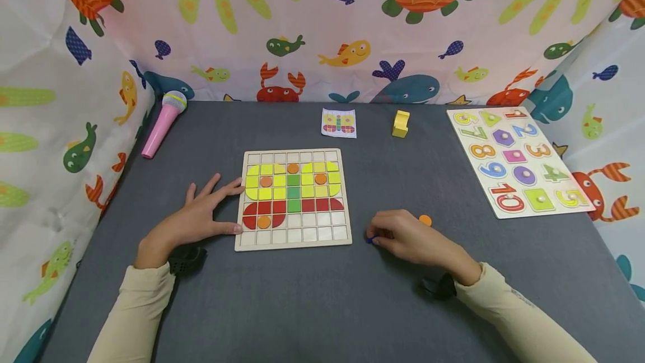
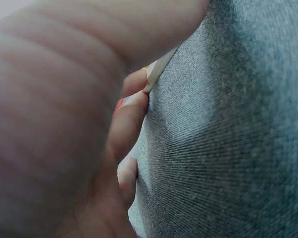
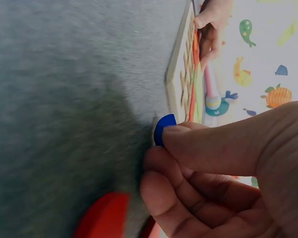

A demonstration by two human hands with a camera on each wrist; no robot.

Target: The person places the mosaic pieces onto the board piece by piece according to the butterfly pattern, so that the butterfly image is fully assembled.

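A wooden grid board (image 1: 330,234) bears yellow, red, green and orange tiles in a butterfly-like pattern. My left hand (image 1: 199,220) is spread at its left side, with thumb and fingertips touching the edge; in the left wrist view the fingers (image 2: 129,119) meet the board's rim (image 2: 161,67). Right of the board, my right hand (image 1: 403,237) pinches a small blue tile (image 3: 164,128) with a curved edge between thumb and fingers, low over the table. An orange round tile (image 1: 425,220) lies just behind that hand. In the right wrist view a red tile (image 3: 105,215) shows close below the fingers.
A pattern card (image 1: 339,123) and a small yellow block (image 1: 400,124) lie behind the board. At the back left is a pink toy microphone (image 1: 165,122). A number-and-shape puzzle board (image 1: 496,156) lies at the right. A printed curtain (image 1: 312,32) encloses the grey table (image 1: 302,307).
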